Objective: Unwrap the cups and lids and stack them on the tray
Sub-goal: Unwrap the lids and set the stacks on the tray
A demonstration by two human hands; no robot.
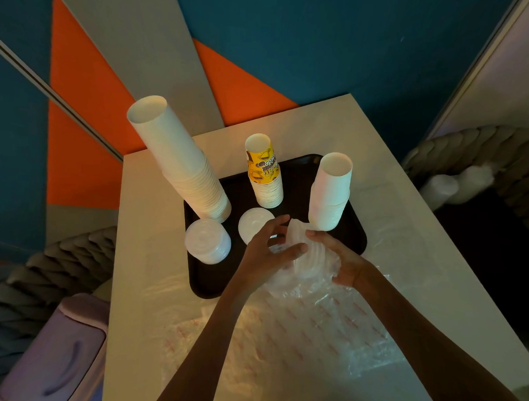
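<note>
A black tray (356, 236) lies on the white table (144, 256). On it stand a tall stack of white cups (180, 161), a shorter stack topped by a yellow printed cup (264, 173) and a white cup stack (331, 193). Also on the tray are a stack of clear lids (208, 242) and a white lid stack (252, 224). Over the tray's near right part, my left hand (267, 248) and my right hand (336, 257) both grip a stack of clear lids in plastic wrap (303, 261).
Loose plastic wrappers with red print (297, 336) cover the near part of the table. A purple bin (57, 352) stands at the lower left beside a grey knitted seat (45, 264). More wrapped cups (455, 186) lie to the right, off the table.
</note>
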